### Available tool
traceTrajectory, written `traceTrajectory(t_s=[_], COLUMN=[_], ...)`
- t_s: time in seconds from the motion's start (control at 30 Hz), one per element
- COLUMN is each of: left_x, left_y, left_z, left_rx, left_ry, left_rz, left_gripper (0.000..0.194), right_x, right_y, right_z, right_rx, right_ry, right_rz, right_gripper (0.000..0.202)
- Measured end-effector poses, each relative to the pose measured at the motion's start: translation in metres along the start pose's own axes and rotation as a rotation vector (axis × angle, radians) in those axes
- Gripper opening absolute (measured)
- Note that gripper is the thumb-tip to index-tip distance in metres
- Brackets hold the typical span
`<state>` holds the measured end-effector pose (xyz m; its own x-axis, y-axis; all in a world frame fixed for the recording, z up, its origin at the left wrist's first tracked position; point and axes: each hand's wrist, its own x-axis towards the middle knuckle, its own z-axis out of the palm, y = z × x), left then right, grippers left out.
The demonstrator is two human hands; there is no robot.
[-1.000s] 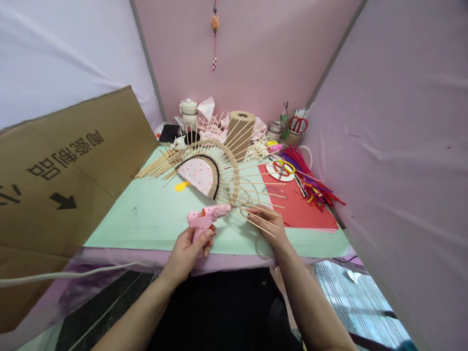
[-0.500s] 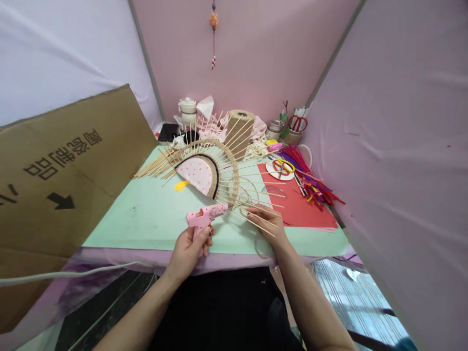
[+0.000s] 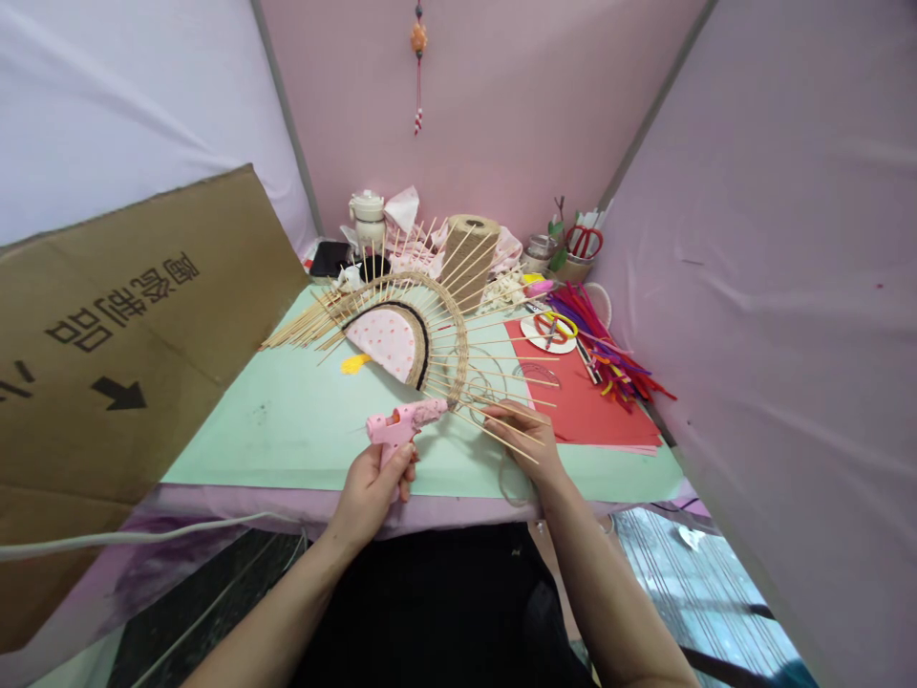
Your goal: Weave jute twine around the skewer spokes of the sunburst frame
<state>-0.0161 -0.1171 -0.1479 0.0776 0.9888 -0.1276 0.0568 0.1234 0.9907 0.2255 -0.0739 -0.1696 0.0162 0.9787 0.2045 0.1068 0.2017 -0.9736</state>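
Observation:
My left hand (image 3: 373,484) is wrapped round the handle of a pink glue gun (image 3: 405,420). The gun's tip meets the lower right end of a woven twine band (image 3: 462,354) on a fan of thin wooden sticks. In the middle of the fan sits a half-round piece (image 3: 383,342), white with pink dots and edged in black and tan. My right hand (image 3: 526,435) pinches sticks at the fan's lower right, and loose twine loops lie beside and below it.
A twine spool (image 3: 471,250) stands behind the fan. Red sheets (image 3: 594,411), scissors (image 3: 555,330) and coloured pipe cleaners (image 3: 616,358) lie on the right. A cardboard sheet (image 3: 164,334) leans at left. A white jar (image 3: 368,220) stands at the back.
The glue gun in my left hand has shifted slightly right, its tip closer to the end of the woven band. My right hand looks almost unmoved.

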Motion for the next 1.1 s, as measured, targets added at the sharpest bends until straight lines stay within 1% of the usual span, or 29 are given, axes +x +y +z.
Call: traceTrajectory(t_s=[0.37, 0.8, 1.0, 1.1], left_x=[0.0009, -0.0001, 0.0003, -0.0005], left_y=[-0.0015, 0.0034, -0.0008, -0.0017], left_z=[-0.0002, 0.0010, 0.0003, -0.0005], left_rx=[0.010, 0.029, 0.038, 0.089], left_ry=[0.004, 0.016, 0.012, 0.014], left_rz=[0.000, -0.012, -0.005, 0.001], left_gripper=[0.042, 0.044, 0.045, 0.044], right_x=[-0.0002, 0.0007, -0.0005, -0.0007], right_y=[-0.0003, 0.0016, -0.0019, -0.0020], right_z=[0.0003, -0.0007, 0.0000, 0.0000], right_rx=[0.010, 0.005, 0.011, 0.010], right_ry=[0.000, -0.010, -0.002, 0.002], right_rz=[-0.007, -0.014, 0.002, -0.001], right_gripper=[0.024, 0.022, 0.023, 0.022])
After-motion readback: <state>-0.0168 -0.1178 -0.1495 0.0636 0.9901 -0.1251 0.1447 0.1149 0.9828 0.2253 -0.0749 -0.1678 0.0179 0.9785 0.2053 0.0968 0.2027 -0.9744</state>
